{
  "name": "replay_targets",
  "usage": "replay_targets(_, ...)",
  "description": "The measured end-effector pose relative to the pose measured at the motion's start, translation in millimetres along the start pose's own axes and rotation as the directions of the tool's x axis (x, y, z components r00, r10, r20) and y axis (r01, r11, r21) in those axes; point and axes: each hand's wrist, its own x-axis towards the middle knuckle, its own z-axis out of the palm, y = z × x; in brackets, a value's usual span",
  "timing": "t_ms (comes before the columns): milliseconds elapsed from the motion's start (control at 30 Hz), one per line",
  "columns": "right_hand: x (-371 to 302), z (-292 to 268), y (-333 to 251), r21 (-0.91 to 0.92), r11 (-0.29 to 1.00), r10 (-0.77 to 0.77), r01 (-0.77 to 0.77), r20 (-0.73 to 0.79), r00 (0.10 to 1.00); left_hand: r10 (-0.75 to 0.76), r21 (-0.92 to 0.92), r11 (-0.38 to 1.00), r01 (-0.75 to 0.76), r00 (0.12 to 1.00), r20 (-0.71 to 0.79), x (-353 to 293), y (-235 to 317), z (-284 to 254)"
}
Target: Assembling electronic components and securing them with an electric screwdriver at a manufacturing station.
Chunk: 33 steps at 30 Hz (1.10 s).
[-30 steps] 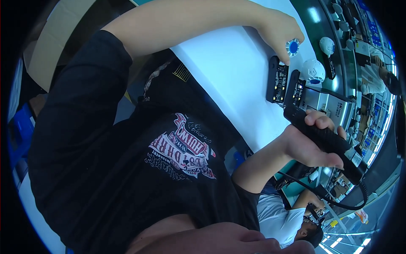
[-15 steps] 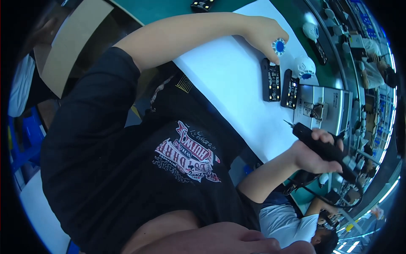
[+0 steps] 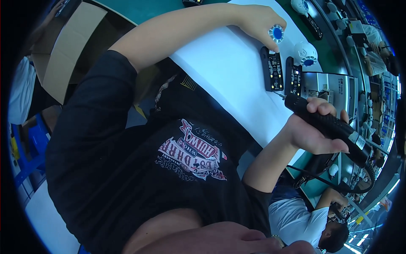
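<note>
My left hand [image 3: 260, 25] is closed around a white round head with a blue disc [image 3: 276, 33]. Below its fingers lies a black casing with an exposed circuit board [image 3: 274, 70], which the fingertips touch at the top end. In my right hand [image 3: 315, 131] is a black electric screwdriver [image 3: 325, 122], its thin bit pointing left. The bit's tip is at the lower end of that casing; whether it touches a screw is too small to tell. Beside it lies a second black casing [image 3: 293, 77] with a white domed head [image 3: 305, 53].
A white sheet [image 3: 237, 72] covers part of the green table. To the right stands a silvery metal box [image 3: 334, 89]; another white-headed device [image 3: 300, 6] lies beyond. An open cardboard box [image 3: 74, 51] is at left. At lower right, a person in a white shirt [image 3: 296, 216] works nearby.
My right hand has brought the screwdriver up and slightly left, so its bit is now at the casing's lower end. My left hand keeps its hold; the whole view has shifted slightly.
</note>
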Motion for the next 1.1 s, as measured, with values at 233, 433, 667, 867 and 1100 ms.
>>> replay_targets(233,4,0,6,-0.062,0.998,0.011,-0.011,-0.011,1.000,-0.006,-0.007,1.000,0.006,1.000,0.004,-1,-3,3)
replay_targets(433,7,2,6,-0.052,0.998,0.042,-0.042,0.011,0.999,-0.031,-0.020,0.999,0.031,0.999,0.015,0,-4,3)
replay_targets(667,25,4,8,0.001,0.986,0.160,-0.166,0.275,0.948,-0.060,0.028,0.998,0.059,0.998,0.022,2,-3,3)
replay_targets(867,32,6,15,0.024,0.976,0.183,-0.215,0.437,0.881,-0.082,0.057,0.995,0.080,0.996,0.031,2,-3,6)
replay_targets(1100,30,5,19,0.006,0.972,0.203,-0.235,0.484,0.851,-0.063,0.005,0.998,0.063,0.998,0.001,2,-2,8)
